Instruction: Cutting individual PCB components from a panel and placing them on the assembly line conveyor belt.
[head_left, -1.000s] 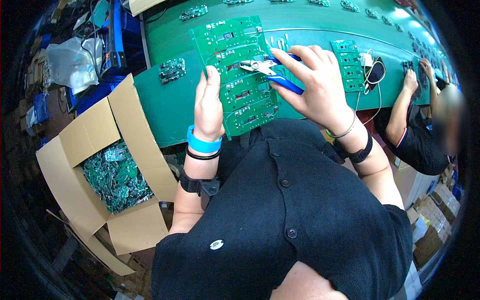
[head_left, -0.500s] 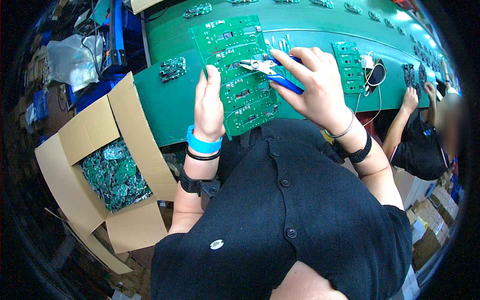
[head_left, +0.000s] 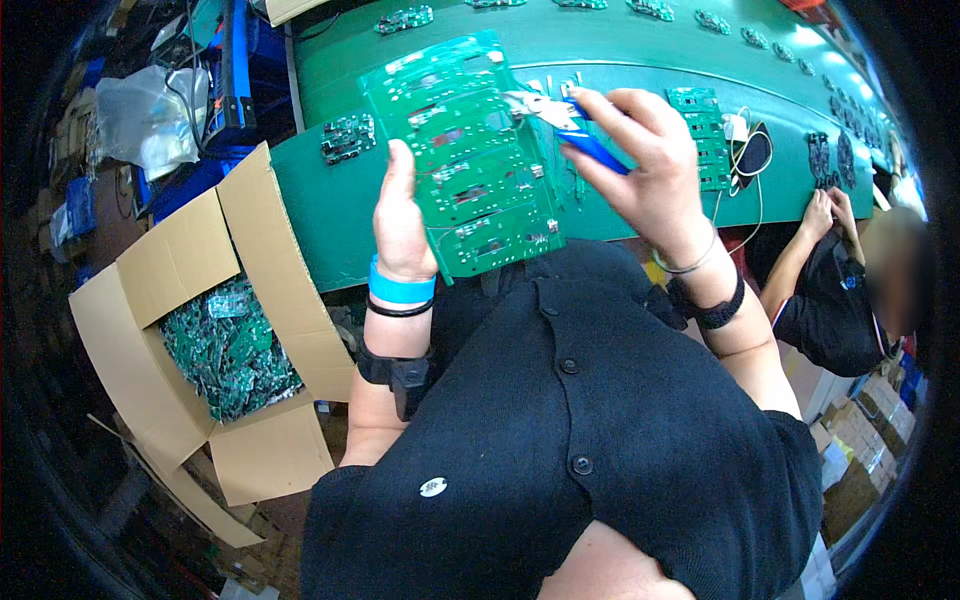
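Note:
My left hand (head_left: 403, 215) is closed on the left edge of a green circuit board panel (head_left: 470, 185), thumb on its face and the other fingers hidden behind. The panel is held up over the table's near edge, somewhat blurred. In my right hand (head_left: 650, 160) is a pair of cutting pliers (head_left: 590, 140) with blue handles. The silvery jaws of the pliers sit at the panel's upper right edge; whether they touch it I cannot tell. Small green strips (head_left: 572, 185) lie on the table just right of the panel.
An open cardboard box (head_left: 290, 290) full of circuit boards stands at left. On the green table (head_left: 300, 215) are a small board stack (head_left: 348, 138), another panel (head_left: 703, 130) and a white cable (head_left: 760, 185). Boards line the far strip. A co-worker (head_left: 825, 290) handles dark parts at right.
The panel has tilted and shifted slightly left. The pliers have moved right and up, from the panel's middle to its right edge. The co-worker's hands have come together.

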